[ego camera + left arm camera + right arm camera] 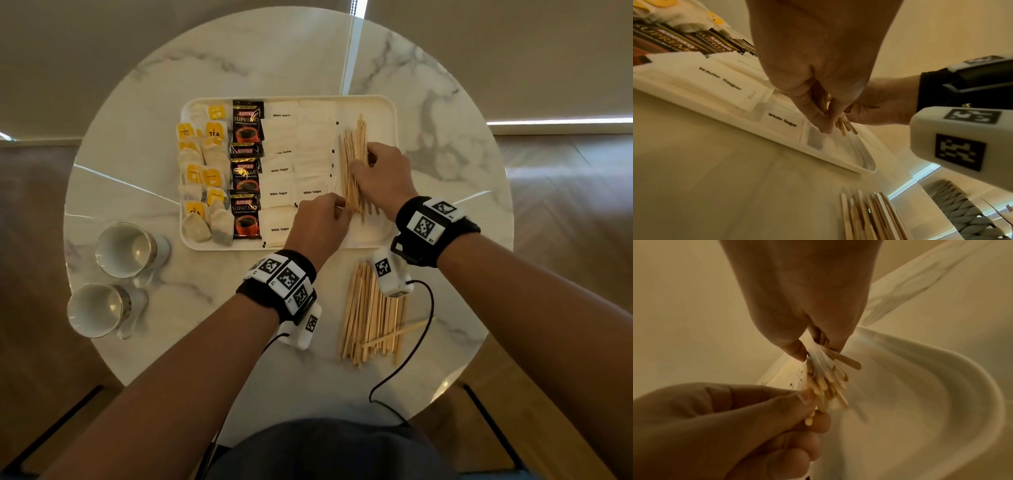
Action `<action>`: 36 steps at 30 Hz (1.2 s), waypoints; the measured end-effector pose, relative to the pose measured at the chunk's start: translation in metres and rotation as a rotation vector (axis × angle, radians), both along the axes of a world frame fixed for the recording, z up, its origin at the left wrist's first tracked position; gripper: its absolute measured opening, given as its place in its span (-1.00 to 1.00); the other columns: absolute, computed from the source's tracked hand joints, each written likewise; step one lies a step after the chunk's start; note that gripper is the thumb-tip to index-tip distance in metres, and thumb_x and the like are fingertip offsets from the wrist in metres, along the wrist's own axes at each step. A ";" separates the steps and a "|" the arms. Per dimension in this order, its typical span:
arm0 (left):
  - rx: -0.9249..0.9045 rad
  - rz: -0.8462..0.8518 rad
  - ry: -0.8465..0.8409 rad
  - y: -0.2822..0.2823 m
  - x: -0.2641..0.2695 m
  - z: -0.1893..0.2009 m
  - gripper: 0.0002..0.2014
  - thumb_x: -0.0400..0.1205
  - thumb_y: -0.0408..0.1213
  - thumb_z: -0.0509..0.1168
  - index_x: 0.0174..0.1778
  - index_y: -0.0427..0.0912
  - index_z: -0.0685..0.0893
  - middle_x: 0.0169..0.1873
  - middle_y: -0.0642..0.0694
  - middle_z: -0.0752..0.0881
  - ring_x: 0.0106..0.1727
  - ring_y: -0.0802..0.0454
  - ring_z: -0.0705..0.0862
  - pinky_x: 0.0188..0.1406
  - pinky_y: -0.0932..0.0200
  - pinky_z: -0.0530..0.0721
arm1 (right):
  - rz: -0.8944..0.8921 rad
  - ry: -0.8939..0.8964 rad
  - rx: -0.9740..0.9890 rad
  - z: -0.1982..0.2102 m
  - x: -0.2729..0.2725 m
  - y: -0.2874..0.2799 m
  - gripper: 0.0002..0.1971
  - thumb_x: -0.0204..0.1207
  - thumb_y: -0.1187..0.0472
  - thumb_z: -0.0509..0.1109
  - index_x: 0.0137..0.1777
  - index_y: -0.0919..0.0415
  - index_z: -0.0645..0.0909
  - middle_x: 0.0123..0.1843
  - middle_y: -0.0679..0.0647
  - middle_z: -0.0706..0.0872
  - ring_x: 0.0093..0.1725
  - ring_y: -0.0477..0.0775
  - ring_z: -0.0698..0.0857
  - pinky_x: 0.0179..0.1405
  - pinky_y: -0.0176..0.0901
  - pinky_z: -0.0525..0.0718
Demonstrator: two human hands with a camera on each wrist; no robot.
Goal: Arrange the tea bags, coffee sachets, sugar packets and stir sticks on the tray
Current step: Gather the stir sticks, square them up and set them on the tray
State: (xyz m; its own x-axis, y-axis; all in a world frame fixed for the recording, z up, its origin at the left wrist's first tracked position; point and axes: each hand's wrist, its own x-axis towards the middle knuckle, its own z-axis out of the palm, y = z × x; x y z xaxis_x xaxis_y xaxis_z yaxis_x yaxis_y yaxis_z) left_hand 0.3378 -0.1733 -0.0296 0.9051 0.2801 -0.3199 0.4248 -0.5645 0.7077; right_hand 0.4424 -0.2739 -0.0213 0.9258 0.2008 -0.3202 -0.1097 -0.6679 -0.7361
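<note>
Far to the left of the hands, two white china cups (116,277) lie on the round white marble table (239,68). Next comes the flat cream plastic tray (383,106), and both hands are over its right part. At the tray's left end sit the pale paper tea bags with yellow tags (203,174). Beside them is a row of black coffee sachets with red cups printed on them (246,171). Then come the white paper sugar packets (291,161), which reach right up to the left hand (320,222). That hand pinches the near ends of a bunch of thin light wooden stir sticks (352,164) between thumb and fingers (789,404). The right hand (383,178) wraps its curled fingers around the middle of the same bunch. The sticks point away from the person, over the tray's right part. A second pile of loose wooden stir sticks (371,315) lies on the table nearer the person, below the right wrist.
</note>
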 end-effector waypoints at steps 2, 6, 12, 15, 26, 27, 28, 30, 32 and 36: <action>-0.001 -0.006 0.007 0.000 -0.001 0.000 -0.73 0.68 -0.12 0.32 0.16 -0.19 0.76 -0.18 -0.08 0.83 -0.15 -0.02 0.79 -0.02 -0.02 0.78 | -0.022 0.018 0.008 0.001 -0.002 -0.002 -0.75 0.52 0.12 0.32 -0.06 0.30 0.71 -0.19 0.13 0.80 -0.19 0.05 0.75 -0.08 0.00 0.77; 0.001 -0.009 0.019 -0.001 -0.003 0.001 -0.72 0.68 -0.14 0.31 0.20 -0.20 0.76 -0.17 -0.08 0.84 -0.10 -0.02 0.80 0.04 -0.03 0.77 | -0.013 0.028 0.030 0.006 -0.004 -0.005 -0.72 0.51 0.15 0.31 0.08 0.29 0.73 -0.13 0.13 0.83 -0.11 0.09 0.79 -0.01 -0.01 0.78; 0.002 -0.017 0.026 0.000 -0.007 0.005 -0.73 0.67 -0.15 0.32 0.20 -0.18 0.77 -0.08 -0.10 0.84 -0.06 0.00 0.79 0.08 0.03 0.76 | 0.034 -0.004 0.007 0.012 -0.008 -0.011 -0.82 0.48 0.27 0.26 -0.15 0.33 0.67 -0.37 0.03 0.72 -0.34 0.07 0.66 -0.22 -0.15 0.70; 0.014 -0.023 0.024 0.002 -0.008 0.006 -0.75 0.66 -0.18 0.33 0.18 -0.19 0.76 -0.11 -0.08 0.83 -0.07 -0.01 0.79 0.10 0.01 0.75 | 0.021 0.006 -0.008 0.013 -0.010 -0.011 -0.86 0.45 0.35 0.23 -0.32 0.36 0.49 -0.49 0.00 0.45 -0.45 -0.03 0.37 -0.30 -0.18 0.50; -0.009 -0.005 -0.010 0.002 -0.010 0.006 -0.78 0.66 -0.15 0.33 0.15 -0.15 0.71 -0.44 0.06 0.73 -0.30 0.11 0.70 -0.11 0.10 0.72 | 0.031 0.005 -0.092 0.009 -0.011 -0.016 -0.55 0.53 0.22 0.27 0.42 0.08 0.64 0.20 -0.05 0.79 0.27 -0.01 0.70 0.43 0.04 0.58; -0.007 -0.005 -0.018 0.002 -0.009 0.007 -0.75 0.67 -0.14 0.33 0.20 -0.16 0.69 -0.46 0.04 0.73 -0.31 0.11 0.71 -0.11 0.12 0.71 | 0.048 -0.006 -0.114 0.008 -0.012 -0.017 -0.57 0.51 0.19 0.31 0.40 0.08 0.65 0.16 -0.06 0.77 0.21 -0.01 0.70 0.38 0.07 0.61; -0.007 -0.009 -0.026 0.002 -0.009 0.007 -0.71 0.68 -0.13 0.33 0.25 -0.16 0.68 -0.46 0.02 0.74 -0.30 0.09 0.72 -0.10 0.12 0.70 | 0.067 -0.008 -0.126 0.007 -0.012 -0.018 -0.58 0.50 0.18 0.35 0.37 0.10 0.65 0.14 -0.02 0.76 0.15 -0.02 0.69 0.32 0.04 0.64; -0.007 -0.026 -0.025 0.001 -0.007 0.007 -0.65 0.68 -0.11 0.32 0.33 -0.18 0.66 -0.45 0.02 0.74 -0.24 0.05 0.74 -0.03 0.08 0.72 | 0.092 0.000 -0.129 0.004 -0.014 -0.019 -0.58 0.45 0.17 0.42 0.33 0.15 0.65 0.10 0.07 0.73 0.05 -0.01 0.67 0.20 -0.07 0.68; -0.004 -0.052 -0.005 0.000 -0.005 0.005 -0.62 0.68 -0.10 0.31 0.37 -0.18 0.65 -0.45 0.07 0.68 -0.19 0.00 0.75 0.03 0.04 0.73 | 0.091 0.008 -0.127 0.001 -0.015 -0.019 -0.59 0.41 0.18 0.43 0.29 0.14 0.64 0.02 0.08 0.72 -0.01 0.01 0.67 0.06 -0.15 0.66; -0.008 -0.063 -0.016 -0.002 -0.006 0.004 -0.64 0.69 -0.10 0.29 0.38 -0.15 0.63 -0.47 0.06 0.68 -0.25 -0.01 0.75 -0.02 -0.03 0.74 | 0.090 0.020 -0.106 0.000 -0.014 -0.018 -0.68 0.42 0.24 0.42 0.20 0.13 0.63 -0.19 0.00 0.74 -0.18 -0.06 0.69 -0.06 -0.16 0.71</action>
